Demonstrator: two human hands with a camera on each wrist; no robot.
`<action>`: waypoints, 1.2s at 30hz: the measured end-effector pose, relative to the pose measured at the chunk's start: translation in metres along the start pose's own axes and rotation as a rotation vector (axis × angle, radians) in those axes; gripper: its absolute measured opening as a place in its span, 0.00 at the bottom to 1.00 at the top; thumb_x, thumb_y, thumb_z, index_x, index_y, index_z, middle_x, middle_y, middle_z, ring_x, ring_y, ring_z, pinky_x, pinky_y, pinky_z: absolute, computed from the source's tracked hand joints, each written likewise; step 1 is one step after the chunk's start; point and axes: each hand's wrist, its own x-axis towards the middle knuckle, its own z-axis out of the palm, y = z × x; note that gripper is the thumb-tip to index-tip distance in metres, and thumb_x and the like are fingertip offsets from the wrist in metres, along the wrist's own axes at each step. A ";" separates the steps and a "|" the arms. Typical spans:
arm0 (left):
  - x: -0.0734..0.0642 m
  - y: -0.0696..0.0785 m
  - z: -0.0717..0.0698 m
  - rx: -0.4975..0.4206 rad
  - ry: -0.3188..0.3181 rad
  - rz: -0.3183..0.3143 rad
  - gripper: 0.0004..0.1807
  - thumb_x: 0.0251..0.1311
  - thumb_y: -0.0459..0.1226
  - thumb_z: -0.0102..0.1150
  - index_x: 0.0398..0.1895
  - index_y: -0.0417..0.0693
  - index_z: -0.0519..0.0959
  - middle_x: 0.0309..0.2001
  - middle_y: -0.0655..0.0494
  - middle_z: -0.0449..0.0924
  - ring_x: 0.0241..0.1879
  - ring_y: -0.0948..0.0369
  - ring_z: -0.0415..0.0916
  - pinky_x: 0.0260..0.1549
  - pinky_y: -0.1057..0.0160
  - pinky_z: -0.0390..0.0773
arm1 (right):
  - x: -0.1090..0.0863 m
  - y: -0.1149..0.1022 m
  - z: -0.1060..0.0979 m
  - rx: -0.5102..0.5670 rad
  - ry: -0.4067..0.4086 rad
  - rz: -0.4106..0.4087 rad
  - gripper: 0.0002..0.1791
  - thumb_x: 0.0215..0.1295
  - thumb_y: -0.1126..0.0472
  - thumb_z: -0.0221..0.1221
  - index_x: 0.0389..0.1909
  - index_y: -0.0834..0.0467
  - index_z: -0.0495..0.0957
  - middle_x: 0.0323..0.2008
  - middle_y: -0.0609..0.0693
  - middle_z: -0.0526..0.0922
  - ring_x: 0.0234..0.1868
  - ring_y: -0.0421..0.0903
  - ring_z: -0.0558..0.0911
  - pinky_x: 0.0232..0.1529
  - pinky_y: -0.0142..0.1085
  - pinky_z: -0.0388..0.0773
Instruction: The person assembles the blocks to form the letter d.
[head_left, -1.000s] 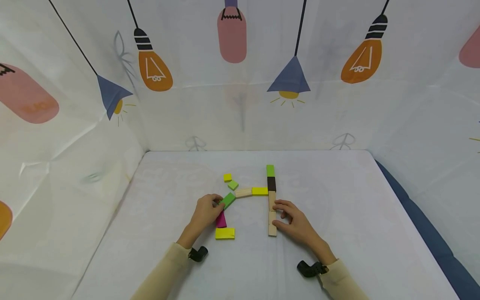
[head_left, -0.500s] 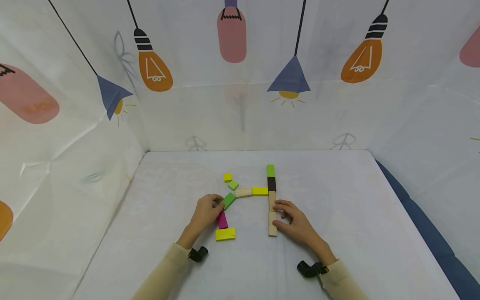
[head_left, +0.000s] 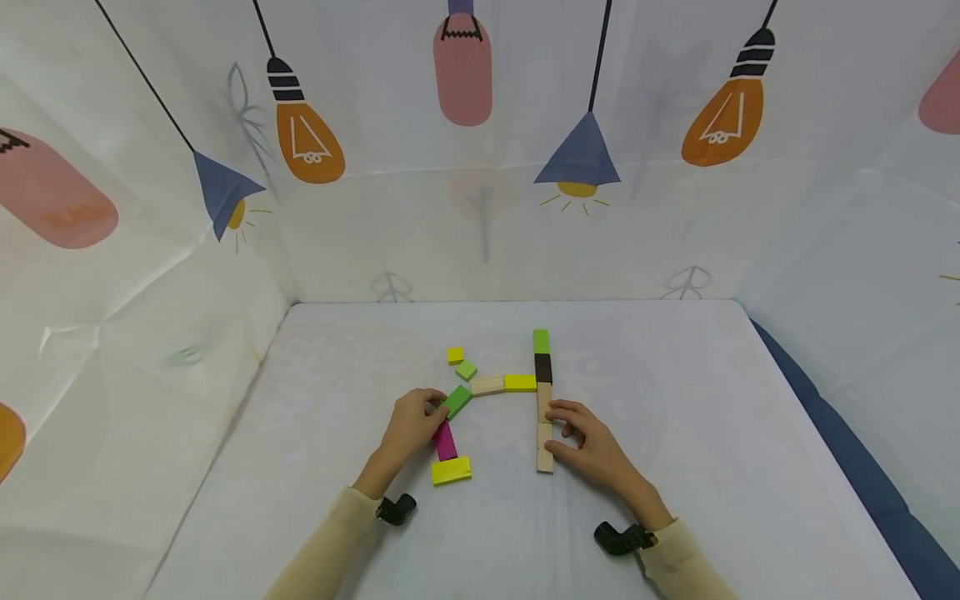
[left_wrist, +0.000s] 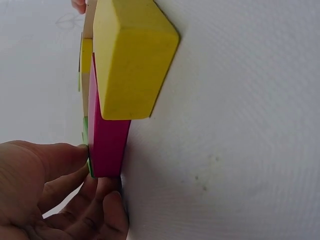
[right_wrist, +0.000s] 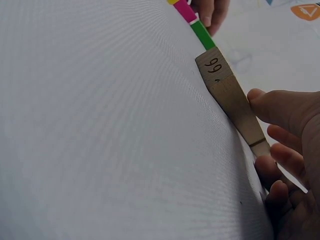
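In the head view, my left hand [head_left: 414, 423] pinches a green block [head_left: 457, 402] between thumb and fingers. Just below it lies a magenta block [head_left: 446, 441], followed by a tilted yellow block [head_left: 452, 471]; the left wrist view shows this yellow block [left_wrist: 137, 65] close up. Beside an upright column, my right hand [head_left: 588, 442] rests its thumb and fingertips against two plain wooden blocks [head_left: 544, 447]. The right wrist view shows the thumb touching a wooden block [right_wrist: 235, 102] marked with digits. Some right-hand fingers hide behind one another.
A dark brown block [head_left: 543, 368] and a light green block [head_left: 541, 341] continue the column upward. A yellow block [head_left: 520, 383] and a wooden block [head_left: 487, 385] join it leftward. A small green block [head_left: 466, 370] and yellow cube [head_left: 455, 356] lie beyond, on the white table [head_left: 675, 375].
The near yellow block has slid slightly toward me and turned. The magenta block has shifted a little right and nearer, the green block slightly right. My right hand stays put.
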 end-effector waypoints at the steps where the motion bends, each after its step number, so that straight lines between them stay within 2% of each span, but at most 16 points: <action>1: 0.000 0.000 0.000 0.004 0.002 0.000 0.13 0.66 0.37 0.66 0.51 0.42 0.85 0.44 0.51 0.84 0.34 0.60 0.76 0.35 0.64 0.82 | 0.000 0.000 0.000 0.000 0.000 0.002 0.25 0.59 0.60 0.74 0.58 0.57 0.82 0.64 0.54 0.78 0.41 0.41 0.77 0.37 0.28 0.72; 8: -0.008 0.000 -0.002 0.026 0.027 0.026 0.15 0.66 0.37 0.66 0.54 0.42 0.84 0.46 0.49 0.84 0.33 0.60 0.74 0.33 0.65 0.80 | 0.000 0.001 0.001 -0.004 0.003 -0.004 0.24 0.59 0.60 0.74 0.58 0.57 0.82 0.64 0.54 0.78 0.41 0.41 0.77 0.36 0.28 0.72; 12: -0.022 -0.002 -0.009 0.035 0.039 0.039 0.17 0.64 0.38 0.68 0.54 0.42 0.83 0.45 0.48 0.83 0.32 0.60 0.73 0.31 0.66 0.77 | 0.001 0.001 0.002 0.005 -0.001 -0.017 0.24 0.59 0.60 0.74 0.58 0.57 0.82 0.64 0.54 0.78 0.41 0.42 0.78 0.36 0.28 0.73; 15: -0.035 -0.008 -0.014 0.039 0.028 0.029 0.17 0.63 0.39 0.70 0.53 0.44 0.83 0.43 0.51 0.83 0.32 0.61 0.72 0.31 0.68 0.76 | 0.001 0.000 0.002 0.008 -0.002 -0.020 0.24 0.60 0.60 0.73 0.58 0.57 0.82 0.64 0.55 0.78 0.41 0.43 0.78 0.36 0.28 0.73; 18: -0.048 -0.014 -0.017 0.035 -0.018 0.016 0.16 0.61 0.41 0.72 0.49 0.47 0.84 0.39 0.56 0.82 0.32 0.62 0.73 0.31 0.68 0.76 | 0.001 0.000 0.002 -0.001 0.001 -0.017 0.24 0.60 0.60 0.73 0.58 0.57 0.82 0.64 0.54 0.78 0.41 0.42 0.77 0.36 0.28 0.73; 23: -0.067 -0.021 -0.018 -0.002 -0.136 -0.012 0.16 0.57 0.47 0.75 0.43 0.51 0.84 0.33 0.63 0.80 0.32 0.64 0.73 0.31 0.69 0.75 | 0.001 0.002 0.002 -0.021 0.015 -0.028 0.24 0.60 0.61 0.73 0.58 0.58 0.82 0.64 0.54 0.78 0.40 0.41 0.77 0.35 0.28 0.72; 29: -0.076 -0.021 -0.017 0.010 -0.182 0.060 0.16 0.53 0.45 0.78 0.41 0.50 0.85 0.33 0.63 0.80 0.31 0.63 0.71 0.31 0.69 0.74 | 0.001 0.003 0.004 -0.023 0.041 -0.056 0.24 0.59 0.62 0.73 0.57 0.60 0.82 0.62 0.57 0.79 0.39 0.42 0.77 0.34 0.28 0.72; 36: -0.081 -0.020 -0.013 0.036 -0.255 0.152 0.15 0.55 0.41 0.77 0.44 0.48 0.86 0.34 0.63 0.81 0.29 0.66 0.70 0.29 0.70 0.73 | 0.001 0.002 0.003 -0.028 0.021 -0.031 0.24 0.59 0.61 0.74 0.57 0.59 0.83 0.63 0.56 0.79 0.40 0.42 0.77 0.35 0.28 0.72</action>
